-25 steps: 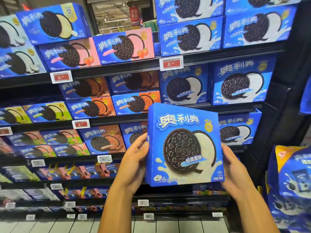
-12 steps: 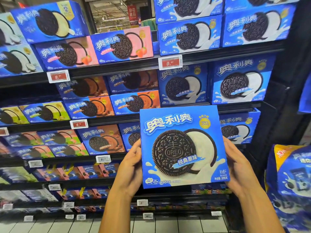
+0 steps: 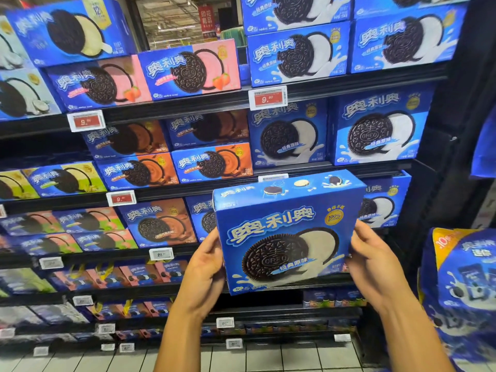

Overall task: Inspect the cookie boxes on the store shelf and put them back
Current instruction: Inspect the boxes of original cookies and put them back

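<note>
I hold a blue cookie box [image 3: 284,237] with a dark cookie and white cream printed on its front, in front of the store shelf [image 3: 188,103]. My left hand [image 3: 208,267] grips its left edge and my right hand [image 3: 371,260] grips its right edge. The box is tipped back, so its narrow top face shows as well as the front. It hangs in the air before the third shelf level, hiding part of the boxes behind it.
Rows of similar boxes fill the shelves: pink ones [image 3: 188,69] upper left, orange-brown ones [image 3: 212,162] in the middle, blue-and-white ones [image 3: 375,132] on the right. Price tags [image 3: 267,98] line the shelf edges. A large blue bag [image 3: 461,291] hangs at the right.
The box has come lower and to the right between my hands and tipped back, so its top face now shows. Both hands have kept their hold on its edges.
</note>
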Demonstrator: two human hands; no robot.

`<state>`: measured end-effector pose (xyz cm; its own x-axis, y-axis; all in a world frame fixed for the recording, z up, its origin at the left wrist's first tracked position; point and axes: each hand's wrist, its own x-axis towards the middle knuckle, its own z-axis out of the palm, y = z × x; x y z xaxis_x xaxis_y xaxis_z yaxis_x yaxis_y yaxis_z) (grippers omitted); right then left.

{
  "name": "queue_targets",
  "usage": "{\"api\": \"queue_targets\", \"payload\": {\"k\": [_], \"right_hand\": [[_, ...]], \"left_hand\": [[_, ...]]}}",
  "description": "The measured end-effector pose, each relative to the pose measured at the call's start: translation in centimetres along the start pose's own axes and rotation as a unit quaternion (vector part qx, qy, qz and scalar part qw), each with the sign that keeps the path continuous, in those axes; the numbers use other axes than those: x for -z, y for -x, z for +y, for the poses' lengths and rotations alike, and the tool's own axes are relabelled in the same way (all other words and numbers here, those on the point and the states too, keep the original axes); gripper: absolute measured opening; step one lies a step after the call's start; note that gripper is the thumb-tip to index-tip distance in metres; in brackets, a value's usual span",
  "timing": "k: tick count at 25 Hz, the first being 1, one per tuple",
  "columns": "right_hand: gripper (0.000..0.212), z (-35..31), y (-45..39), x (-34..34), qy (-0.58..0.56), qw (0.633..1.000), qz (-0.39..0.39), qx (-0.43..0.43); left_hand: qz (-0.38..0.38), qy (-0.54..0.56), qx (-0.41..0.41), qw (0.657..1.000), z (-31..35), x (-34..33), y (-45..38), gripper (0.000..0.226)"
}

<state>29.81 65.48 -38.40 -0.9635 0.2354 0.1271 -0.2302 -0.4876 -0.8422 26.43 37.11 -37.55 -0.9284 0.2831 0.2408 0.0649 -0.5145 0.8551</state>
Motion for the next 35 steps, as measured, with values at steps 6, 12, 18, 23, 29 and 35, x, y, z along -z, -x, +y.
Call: {"api": "queue_targets", "payload": {"k": [6, 12, 18, 23, 29, 35], "right_hand": [[0.042, 0.6, 0.1, -1.3, -0.042, 0.998, 0.008, 0.051], [0.042, 0.4, 0.4, -1.5, -0.046, 0.997, -0.015, 0.065], [0.038, 0.0, 0.5, -1.0, 0.005, 0.999, -0.005, 0.040], [0.032, -0.6, 0.9, -0.8, 0.026, 1.000, 0.001, -0.008], [0.032, -0.7, 1.5, -0.5, 0.010, 0.999, 0.017, -0.025], [0.046, -1.3, 1.9, -1.2, -0.035, 0.998, 0.024, -0.053]], "left_hand": [[0.094, -0.005, -0.035, 0.995, -0.4, 0.4, -0.5, 0.036], [0.112, -0.010, -0.039, 0.993, 0.1, 0.6, -0.6, 0.053], [0.118, -0.061, 0.000, 0.991, 0.3, 1.0, -0.1, 0.032], [0.121, -0.057, 0.039, 0.990, 0.4, 0.8, 0.3, 0.023], [0.131, -0.033, 0.071, 0.988, 0.5, 0.0, 1.1, 0.025], [0.112, 0.027, 0.077, 0.990, 1.3, -0.7, 1.6, 0.041]]}}
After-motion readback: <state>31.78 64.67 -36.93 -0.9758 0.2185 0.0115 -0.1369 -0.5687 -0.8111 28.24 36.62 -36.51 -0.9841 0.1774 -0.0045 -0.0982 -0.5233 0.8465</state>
